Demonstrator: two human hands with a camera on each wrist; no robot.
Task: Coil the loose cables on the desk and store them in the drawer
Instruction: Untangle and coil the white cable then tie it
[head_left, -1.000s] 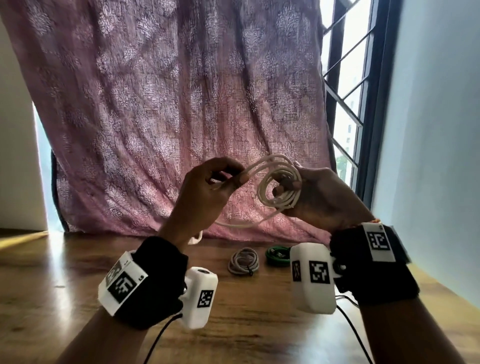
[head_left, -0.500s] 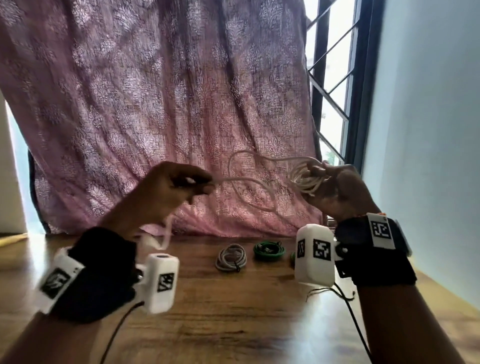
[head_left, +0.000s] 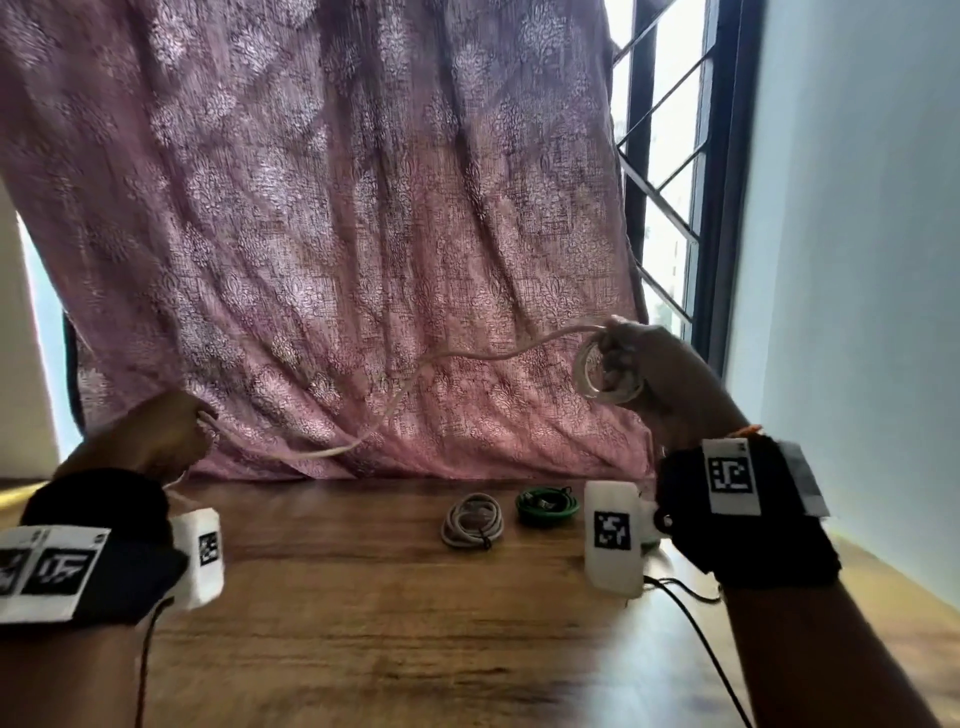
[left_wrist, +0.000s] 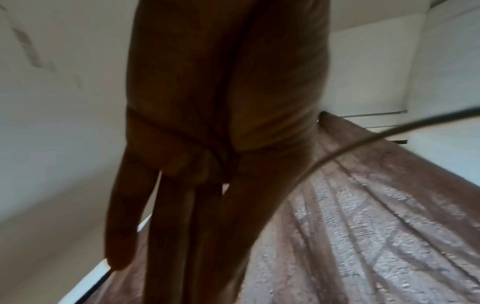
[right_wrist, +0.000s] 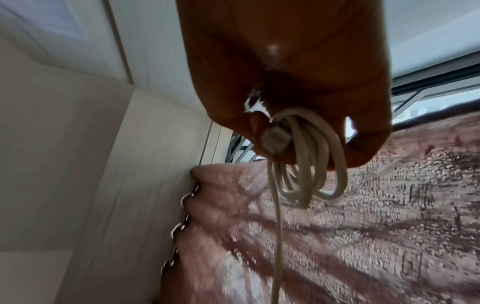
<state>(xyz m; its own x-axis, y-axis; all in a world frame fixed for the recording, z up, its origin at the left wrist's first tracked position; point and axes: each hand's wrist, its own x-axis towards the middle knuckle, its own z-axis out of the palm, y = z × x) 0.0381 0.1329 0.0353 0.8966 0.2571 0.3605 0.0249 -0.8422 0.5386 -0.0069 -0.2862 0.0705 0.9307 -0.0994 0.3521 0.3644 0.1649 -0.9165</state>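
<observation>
Behind our hands hangs a pink patterned curtain (head_left: 337, 234), its hem meeting the far edge of the brown wooden desk (head_left: 363, 623); a black barred window (head_left: 670, 208) stands to its right, and a pale blue wall (head_left: 857, 260) runs along the desk's right side.

We hold both hands raised above the desk and spread well apart. Our right hand (head_left: 654, 374) is up near the window frame, fingers curled through a small bundle of loops of the white round cable (head_left: 467, 356); in the right wrist view the loops (right_wrist: 309, 160) hang from the fingertips with a white plug lying against them. Our left hand (head_left: 156, 441) sits lower, at the left, and grips the free length of that same cable, which sags between the two hands in front of the curtain. In the left wrist view several fingers (left_wrist: 182, 226) point straight out, and the pinch itself is hidden.

On the desk, near the curtain, lie a grey coiled cable (head_left: 472, 522) and just beside it a green coiled cable (head_left: 546, 505). Bare wood stretches between our wrists and toward the left edge.
</observation>
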